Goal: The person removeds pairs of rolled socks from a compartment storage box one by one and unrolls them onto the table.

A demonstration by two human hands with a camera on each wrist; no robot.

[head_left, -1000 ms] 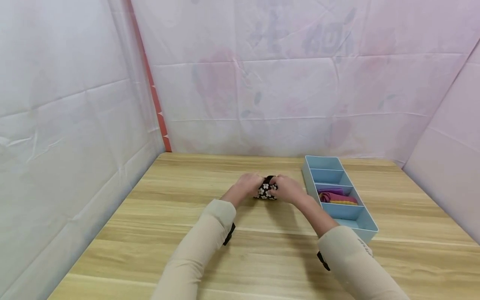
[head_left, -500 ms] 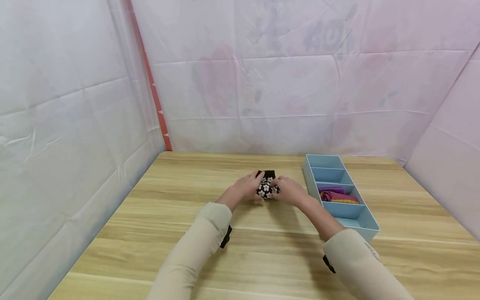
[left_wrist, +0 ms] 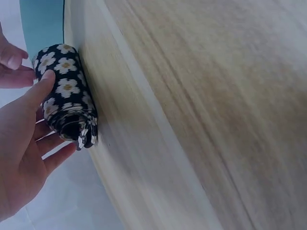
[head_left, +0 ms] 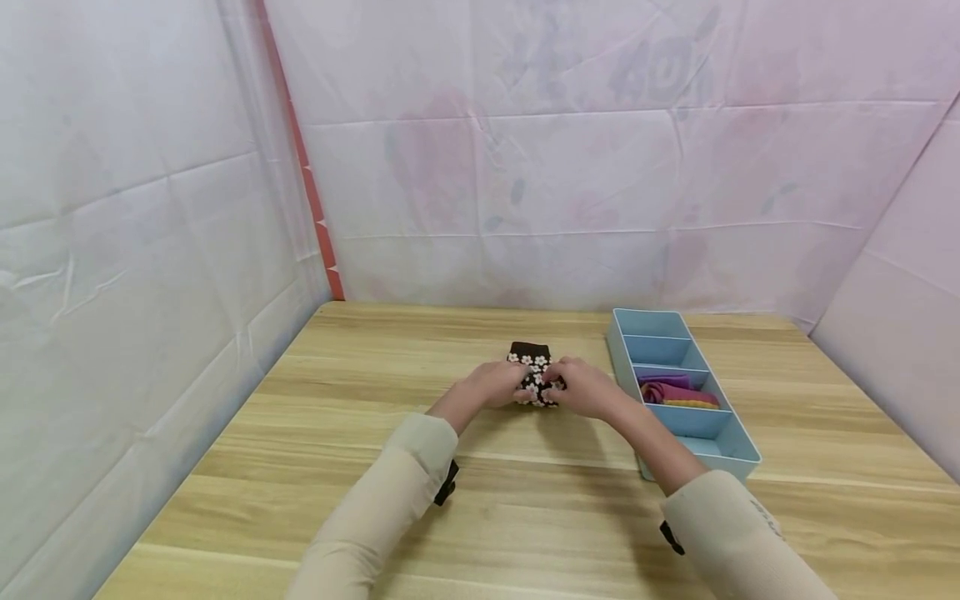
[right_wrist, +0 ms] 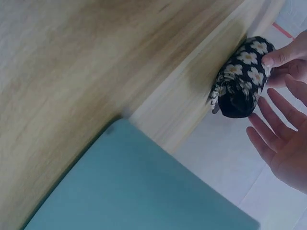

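Note:
A black sock [head_left: 529, 360] with white flowers, partly rolled, lies on the wooden table between both hands. In the left wrist view its near end shows the layers of the roll [left_wrist: 65, 91]. My left hand [head_left: 493, 384] holds the roll at its left end, thumb [left_wrist: 44, 85] on the front and fingers behind it. At the right end is my right hand [head_left: 588, 390]. In the right wrist view its fingers [right_wrist: 274, 125] are spread and fairly straight, with the fingertips beside or against the roll. Contact there is hard to tell.
A blue divided box [head_left: 697, 421] stands to the right, near my right forearm. One compartment holds folded purple, magenta and yellow fabric [head_left: 678, 394]. The wooden table [head_left: 525, 517] ends at a pale draped back wall [head_left: 495, 192], with more drapes at both sides.
My left hand has drawn back toward me from the sock's far edge, uncovering its black end and more flowers. The sock has come slightly nearer, and the right hand has shifted slightly right.

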